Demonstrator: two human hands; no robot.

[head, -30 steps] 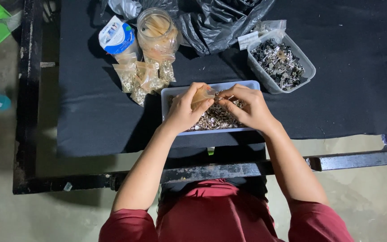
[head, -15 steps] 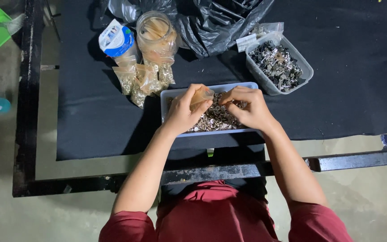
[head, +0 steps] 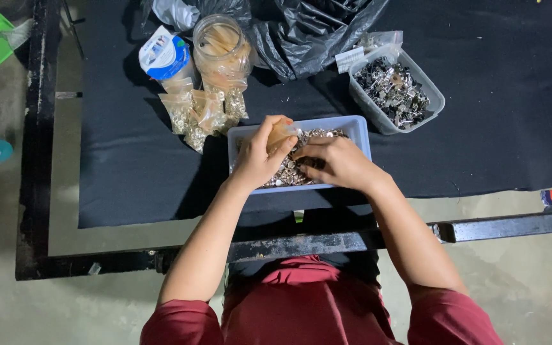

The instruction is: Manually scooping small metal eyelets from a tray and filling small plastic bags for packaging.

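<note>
Lying across black cloth, edges running out of view. Sitting mid-table: tray of small metal bits, half hidden under both hands. Left hand pinching shut on small bag, mostly covered. Right hand curling down among bits; closed or not, cannot tell.
</note>
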